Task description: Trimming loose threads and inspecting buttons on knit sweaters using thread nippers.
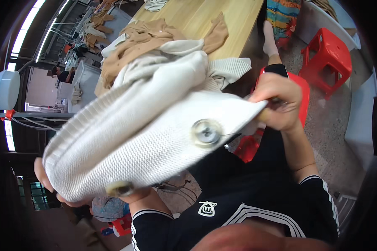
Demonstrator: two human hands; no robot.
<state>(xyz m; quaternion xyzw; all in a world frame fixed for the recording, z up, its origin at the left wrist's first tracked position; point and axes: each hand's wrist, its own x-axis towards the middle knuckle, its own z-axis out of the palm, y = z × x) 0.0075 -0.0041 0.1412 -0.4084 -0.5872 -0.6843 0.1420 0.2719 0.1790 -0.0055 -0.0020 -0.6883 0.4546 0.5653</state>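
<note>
A white knitted cardigan (155, 142) is stretched up in front of me, with a ribbed edge along its far left side. Two big round buttons show on its near band: a grey-centred button (207, 133) and a yellowish button (120, 188), the second blurred. My left hand (41, 176) is closed round the cardigan's left end, mostly hidden behind the knit. At the right corner my right hand (280, 101) pinches the fabric. Something small, partly dark and partly yellowish, shows among its fingers; I cannot make out what it is.
A pile of tan and cream knitwear (148, 44) lies on the wooden table (243, 25) beyond. A red plastic stool (327, 58) stands at the right, near a white bin (360, 125). A blue-white round device (6, 90) hangs at the left.
</note>
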